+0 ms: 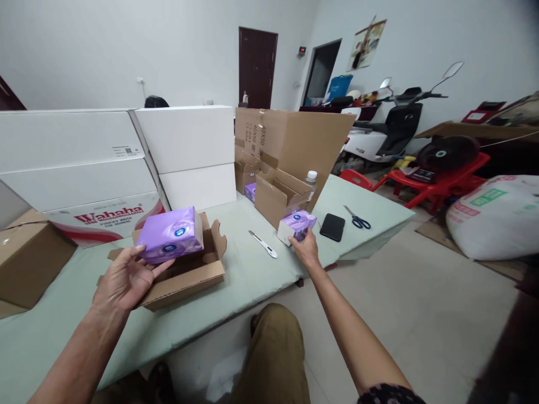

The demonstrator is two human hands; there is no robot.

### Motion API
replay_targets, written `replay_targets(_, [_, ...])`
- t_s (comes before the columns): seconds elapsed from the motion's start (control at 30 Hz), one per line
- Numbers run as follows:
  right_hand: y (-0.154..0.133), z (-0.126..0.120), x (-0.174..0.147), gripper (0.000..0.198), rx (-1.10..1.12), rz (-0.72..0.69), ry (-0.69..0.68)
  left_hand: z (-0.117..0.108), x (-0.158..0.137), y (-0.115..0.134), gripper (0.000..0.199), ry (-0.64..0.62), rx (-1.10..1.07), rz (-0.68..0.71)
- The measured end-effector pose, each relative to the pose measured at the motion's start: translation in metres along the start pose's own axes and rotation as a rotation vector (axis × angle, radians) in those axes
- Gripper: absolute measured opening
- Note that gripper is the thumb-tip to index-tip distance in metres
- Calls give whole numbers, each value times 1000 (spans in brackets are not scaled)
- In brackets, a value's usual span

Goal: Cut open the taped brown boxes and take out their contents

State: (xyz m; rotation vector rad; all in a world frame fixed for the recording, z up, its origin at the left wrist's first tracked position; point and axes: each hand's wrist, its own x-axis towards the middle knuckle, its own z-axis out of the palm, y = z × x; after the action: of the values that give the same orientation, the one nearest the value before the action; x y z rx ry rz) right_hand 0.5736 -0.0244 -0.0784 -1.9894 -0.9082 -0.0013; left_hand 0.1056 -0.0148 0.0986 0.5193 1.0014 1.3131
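Observation:
My left hand (pixel 128 276) grips a purple tissue pack (pixel 170 233) by its near left side, holding it over an open cardboard box (pixel 189 285). The box stands on the green cloth with its flaps up, and the pack hides part of its inside. To the right, my right hand (pixel 305 248) has its fingers closed round a second purple tissue pack (pixel 297 222), beside another open cardboard box (pixel 280 193). Between the two hands lies a white utility knife (pixel 263 244).
White cartons (pixel 185 140) and a large brown carton (pixel 290 134) stand along the table's back. A clear bottle (pixel 311 180), a black wallet-like item (pixel 332 227) and scissors (pixel 357 219) are at the right. Another purple pack (pixel 250 191) sits behind the boxes.

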Motion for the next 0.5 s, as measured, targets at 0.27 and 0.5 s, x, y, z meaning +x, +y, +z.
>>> replay_targets(0.27, [-32,36,30,88,-42,35,-86,-2,0,1,12,-21,15,9])
replay_targets(0.5, [-57,58,59,74,-84,15,-118,-3,1,0,10,0,21,28])
